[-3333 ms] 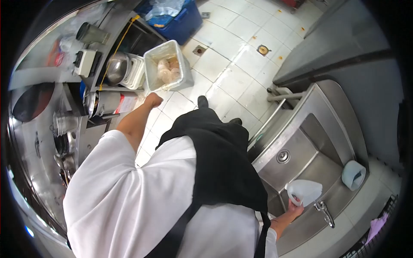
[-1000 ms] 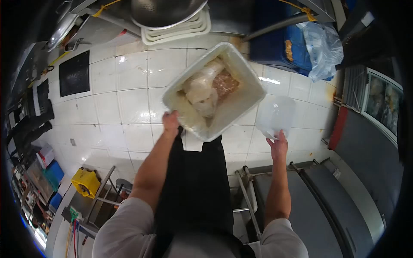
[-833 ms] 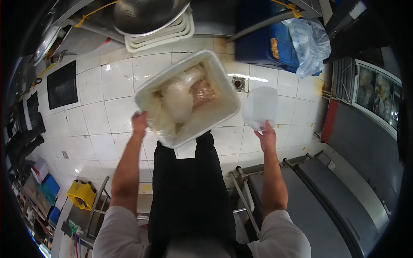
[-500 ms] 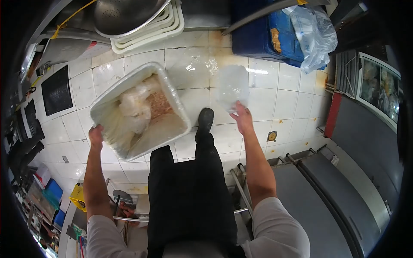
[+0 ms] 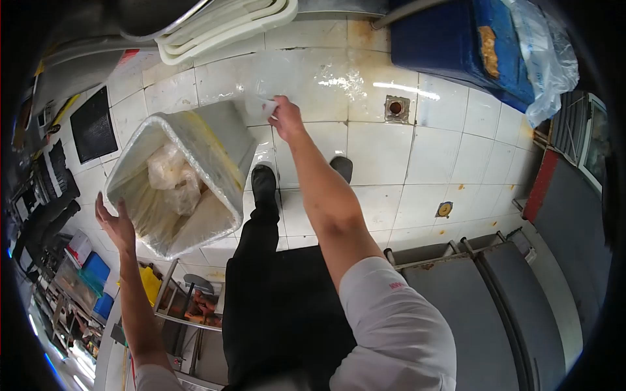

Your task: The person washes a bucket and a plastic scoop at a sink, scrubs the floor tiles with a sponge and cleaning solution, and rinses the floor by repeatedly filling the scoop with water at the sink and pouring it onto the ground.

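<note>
On the left stands a pale bin, lined with clear plastic, its mouth facing up and toward me. A crumpled clear plastic bag lies inside; the bin's bottom is partly hidden. My left hand is at the bin's left rim, fingers spread and thumb apart, open; whether it touches the rim I cannot tell. Beyond the bin's far right corner, my right hand is closed on the edge of a translucent plastic piece. That piece is blurred and blends with the white floor, so its exact kind is unclear.
Wet white tiles make up the floor, with a square floor drain. A blue tub with plastic bags is at the back right. Stacked white trays stand at the back left. Grey cabinets are right of me.
My right hand swung left with the translucent piece, toward the bin. The bin shifted left and its outer right side now shows. My left hand's fingers spread from their hold on the rim.
</note>
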A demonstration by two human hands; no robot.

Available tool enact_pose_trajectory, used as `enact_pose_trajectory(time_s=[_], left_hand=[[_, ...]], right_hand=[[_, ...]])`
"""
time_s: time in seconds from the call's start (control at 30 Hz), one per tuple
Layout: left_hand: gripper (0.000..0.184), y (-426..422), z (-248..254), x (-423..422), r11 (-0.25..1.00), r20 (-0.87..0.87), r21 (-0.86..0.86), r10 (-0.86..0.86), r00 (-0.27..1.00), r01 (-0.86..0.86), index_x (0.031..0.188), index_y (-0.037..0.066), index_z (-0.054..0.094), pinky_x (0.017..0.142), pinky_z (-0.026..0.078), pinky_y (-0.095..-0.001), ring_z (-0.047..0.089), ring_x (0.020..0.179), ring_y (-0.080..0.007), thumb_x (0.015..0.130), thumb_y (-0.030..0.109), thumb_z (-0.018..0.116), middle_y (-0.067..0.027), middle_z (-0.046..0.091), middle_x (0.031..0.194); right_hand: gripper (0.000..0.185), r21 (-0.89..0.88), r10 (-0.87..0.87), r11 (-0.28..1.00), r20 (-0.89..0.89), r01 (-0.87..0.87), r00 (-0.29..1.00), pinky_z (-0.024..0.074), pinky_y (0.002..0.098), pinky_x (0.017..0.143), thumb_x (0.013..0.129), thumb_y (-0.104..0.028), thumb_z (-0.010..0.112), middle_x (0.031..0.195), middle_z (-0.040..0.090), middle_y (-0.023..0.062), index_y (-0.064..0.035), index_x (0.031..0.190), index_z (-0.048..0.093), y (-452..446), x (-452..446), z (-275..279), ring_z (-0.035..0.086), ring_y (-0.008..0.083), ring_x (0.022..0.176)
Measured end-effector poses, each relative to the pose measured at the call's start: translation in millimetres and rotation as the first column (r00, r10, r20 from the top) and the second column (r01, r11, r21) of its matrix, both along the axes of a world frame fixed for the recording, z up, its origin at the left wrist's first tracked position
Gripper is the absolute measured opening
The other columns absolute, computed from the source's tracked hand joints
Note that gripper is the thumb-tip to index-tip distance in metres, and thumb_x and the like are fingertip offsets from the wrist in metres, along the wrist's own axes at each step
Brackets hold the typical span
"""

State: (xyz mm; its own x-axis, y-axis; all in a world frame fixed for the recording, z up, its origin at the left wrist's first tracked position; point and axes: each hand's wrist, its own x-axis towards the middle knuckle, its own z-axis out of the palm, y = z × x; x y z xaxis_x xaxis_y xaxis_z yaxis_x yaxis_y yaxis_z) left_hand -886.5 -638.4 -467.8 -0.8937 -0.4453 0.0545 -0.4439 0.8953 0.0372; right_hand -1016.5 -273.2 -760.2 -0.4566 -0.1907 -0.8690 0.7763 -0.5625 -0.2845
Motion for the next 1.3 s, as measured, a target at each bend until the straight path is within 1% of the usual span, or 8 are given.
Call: enact_pose_trajectory(time_s=[0.13, 0.2, 0.43, 0.57, 0.93, 1.03, 1.13, 1.3], left_hand=[[0.051, 129, 23, -64, 0.92, -0.054, 0.274, -0.276, 0.96, 0.28, 0.134, 0.002, 0.042, 0.107, 0.028, -0.0432, 0.034, 0.131, -0.0361, 0.088, 0.015, 0.059, -0.0208, 0.035, 0.141], [0.049, 161, 17, -85, 0.889, -0.009, 0.246, -0.396, 0.918, 0.385, 0.134, 0.002, 0.042, 0.108, 0.027, -0.0445, 0.033, 0.131, -0.0367, 0.09, 0.016, 0.057, -0.0209, 0.032, 0.142], [0.056, 198, -39, -89, 0.834, -0.015, 0.451, -0.351, 0.936, 0.319, 0.139, 0.003, 0.036, 0.108, 0.026, -0.0475, 0.026, 0.134, -0.0401, 0.093, 0.027, 0.057, -0.0254, 0.022, 0.145], [0.066, 213, -57, -81, 0.87, 0.036, 0.365, -0.369, 0.929, 0.331, 0.142, 0.004, 0.031, 0.108, 0.021, -0.0535, 0.017, 0.136, -0.0469, 0.09, 0.032, 0.06, -0.0304, 0.012, 0.148], [0.067, 234, -68, -98, 0.849, 0.125, 0.044, -0.527, 0.84, 0.526, 0.142, 0.011, 0.035, 0.107, 0.017, -0.0614, 0.019, 0.137, -0.0458, 0.087, 0.039, 0.06, -0.0252, 0.021, 0.148], [0.066, 235, -70, -97, 0.853, 0.147, 0.025, -0.519, 0.842, 0.521, 0.141, 0.014, 0.037, 0.107, 0.017, -0.0622, 0.021, 0.138, -0.0429, 0.085, 0.038, 0.061, -0.0214, 0.024, 0.149], [0.065, 234, -70, -96, 0.85, 0.155, 0.027, -0.523, 0.838, 0.526, 0.141, 0.015, 0.039, 0.107, 0.016, -0.0626, 0.022, 0.138, -0.0408, 0.083, 0.036, 0.061, -0.0195, 0.026, 0.148], [0.064, 234, -71, -94, 0.833, 0.174, -0.006, -0.543, 0.821, 0.553, 0.14, 0.017, 0.041, 0.107, 0.015, -0.0621, 0.025, 0.138, -0.0375, 0.083, 0.035, 0.061, -0.0166, 0.029, 0.148]], right_hand=[[0.027, -0.164, -0.076, 0.984, -0.032, 0.07, 0.997, 0.0422, 0.0415, 0.083, 0.085, -0.025, 0.05, 0.092, 0.063, 0.0097, -0.0045, 0.102, 0.054, -32, -13, -25, 0.059, 0.0217, 0.09], [0.027, -0.177, -0.122, 0.977, 0.011, 0.122, 0.992, 0.0415, 0.0447, 0.086, 0.085, -0.024, 0.049, 0.093, 0.062, 0.0108, -0.0037, 0.102, 0.053, -45, -15, -35, 0.059, 0.0237, 0.09], [0.025, -0.216, -0.281, 0.93, 0.1, 0.297, 0.954, 0.0395, 0.0511, 0.092, 0.084, -0.021, 0.047, 0.095, 0.061, 0.0124, -0.0025, 0.1, 0.052, -56, -14, -61, 0.058, 0.0267, 0.095], [0.024, -0.256, -0.316, 0.904, 0.137, 0.342, 0.939, 0.0402, 0.0498, 0.091, 0.084, -0.021, 0.046, 0.093, 0.061, 0.0122, -0.0027, 0.099, 0.052, -45, -2, -80, 0.058, 0.0262, 0.094], [0.018, -0.132, -0.29, 0.944, 0.108, 0.303, 0.951, 0.0424, 0.0356, 0.083, 0.086, -0.017, 0.048, 0.085, 0.059, 0.0093, -0.0026, 0.093, 0.056, -12, 52, -80, 0.056, 0.02, 0.085], [0.016, -0.043, -0.159, 0.985, 0.141, 0.166, 0.977, 0.0426, 0.0312, 0.076, 0.084, -0.016, 0.052, 0.077, 0.051, 0.0056, -0.0037, 0.091, 0.059, -1, 79, -86, 0.052, 0.017, 0.075], [0.014, 0.067, -0.04, 0.997, -0.034, 0.043, 0.999, 0.042, 0.03, 0.071, 0.082, -0.016, 0.055, 0.072, 0.043, 0.0024, -0.0052, 0.09, 0.06, 4, 111, -76, 0.046, 0.0155, 0.069], [0.019, -0.096, -0.217, 0.967, 0.177, 0.237, 0.96, 0.0449, 0.03, 0.079, 0.082, -0.019, 0.055, 0.087, 0.06, 0.0073, -0.0032, 0.091, 0.059, 9, 156, -85, 0.058, 0.0179, 0.086]])
